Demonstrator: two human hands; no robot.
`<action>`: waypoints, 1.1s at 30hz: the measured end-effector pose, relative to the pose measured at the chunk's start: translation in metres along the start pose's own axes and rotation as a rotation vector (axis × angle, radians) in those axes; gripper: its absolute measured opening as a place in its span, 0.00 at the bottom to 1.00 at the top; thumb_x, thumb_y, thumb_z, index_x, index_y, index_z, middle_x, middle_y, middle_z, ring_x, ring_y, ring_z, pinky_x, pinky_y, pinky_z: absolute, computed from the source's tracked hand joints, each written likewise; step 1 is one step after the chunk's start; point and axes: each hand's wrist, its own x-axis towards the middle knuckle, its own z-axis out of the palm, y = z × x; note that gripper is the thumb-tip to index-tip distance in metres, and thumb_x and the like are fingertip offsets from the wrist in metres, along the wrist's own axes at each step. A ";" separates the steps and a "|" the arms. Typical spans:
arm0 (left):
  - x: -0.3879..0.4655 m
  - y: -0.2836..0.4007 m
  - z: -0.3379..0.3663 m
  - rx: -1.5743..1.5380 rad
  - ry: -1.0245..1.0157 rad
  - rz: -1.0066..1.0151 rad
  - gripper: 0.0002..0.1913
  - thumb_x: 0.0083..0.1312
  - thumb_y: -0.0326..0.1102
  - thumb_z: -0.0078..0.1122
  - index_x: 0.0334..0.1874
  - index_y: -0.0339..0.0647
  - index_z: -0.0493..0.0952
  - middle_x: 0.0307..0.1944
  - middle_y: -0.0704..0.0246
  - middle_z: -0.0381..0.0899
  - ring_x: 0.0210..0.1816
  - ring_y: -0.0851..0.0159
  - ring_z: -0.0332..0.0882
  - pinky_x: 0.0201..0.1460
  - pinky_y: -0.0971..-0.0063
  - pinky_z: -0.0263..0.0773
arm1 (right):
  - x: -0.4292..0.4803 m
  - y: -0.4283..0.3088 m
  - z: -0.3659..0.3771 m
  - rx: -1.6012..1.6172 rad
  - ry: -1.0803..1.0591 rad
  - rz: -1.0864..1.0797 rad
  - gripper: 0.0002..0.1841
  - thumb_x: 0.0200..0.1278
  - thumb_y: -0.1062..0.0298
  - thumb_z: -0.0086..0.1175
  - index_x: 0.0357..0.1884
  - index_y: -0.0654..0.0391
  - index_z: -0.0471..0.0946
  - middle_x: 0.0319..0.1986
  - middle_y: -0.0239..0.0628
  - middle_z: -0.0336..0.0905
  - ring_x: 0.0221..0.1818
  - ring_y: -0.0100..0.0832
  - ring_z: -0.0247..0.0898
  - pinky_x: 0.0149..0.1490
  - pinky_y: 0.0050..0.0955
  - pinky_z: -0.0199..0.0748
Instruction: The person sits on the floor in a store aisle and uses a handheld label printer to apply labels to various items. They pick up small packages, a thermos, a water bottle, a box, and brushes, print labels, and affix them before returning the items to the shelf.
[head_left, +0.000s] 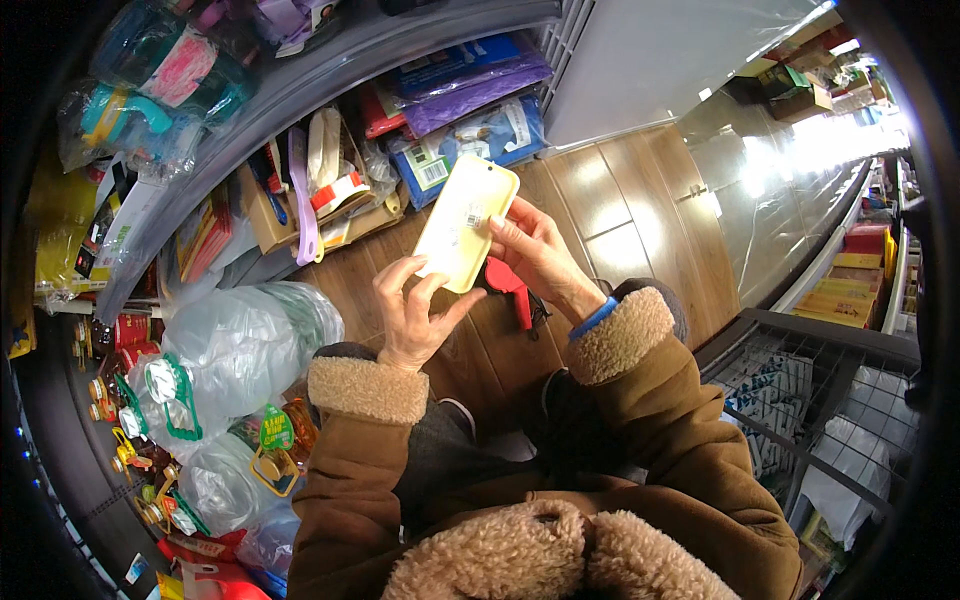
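A pale yellow, shallow rectangular plastic item with rounded corners, a small hole at its far end and a small barcode sticker is held tilted above the floor. My right hand grips its right edge, the thumb lying on its face. At its lower left corner is my left hand, fingers spread and curled; whether its fingertips press on the item I cannot tell. Beneath my right hand, a red hair dryer with a dark cord lies on the wooden floor, partly hidden.
Shelves with packaged goods and a cardboard box of brushes stand ahead and left. Large bagged bottles and oil bottles crowd the left side. A black wire rack stands at right, beside a shelf of packets.
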 end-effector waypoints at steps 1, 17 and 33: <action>0.000 0.001 -0.001 -0.014 -0.005 0.009 0.27 0.51 0.41 0.80 0.48 0.45 0.73 0.54 0.63 0.68 0.54 0.55 0.70 0.56 0.63 0.69 | 0.001 0.000 -0.002 -0.009 -0.002 -0.008 0.24 0.71 0.65 0.56 0.64 0.64 0.68 0.54 0.36 0.77 0.56 0.29 0.74 0.58 0.31 0.76; 0.001 -0.002 0.009 -1.015 -0.160 -1.017 0.16 0.68 0.28 0.62 0.54 0.34 0.68 0.51 0.62 0.79 0.51 0.70 0.79 0.54 0.76 0.74 | 0.002 0.011 -0.001 -0.296 0.003 0.149 0.27 0.71 0.58 0.57 0.65 0.64 0.69 0.53 0.34 0.77 0.53 0.22 0.72 0.57 0.24 0.71; 0.038 -0.123 -0.036 0.319 0.131 -0.552 0.18 0.59 0.32 0.66 0.51 0.36 0.76 0.51 0.59 0.78 0.57 0.53 0.71 0.63 0.58 0.65 | 0.004 0.142 -0.070 -1.027 -0.055 0.490 0.28 0.55 0.66 0.67 0.57 0.69 0.75 0.44 0.49 0.85 0.47 0.34 0.82 0.52 0.33 0.79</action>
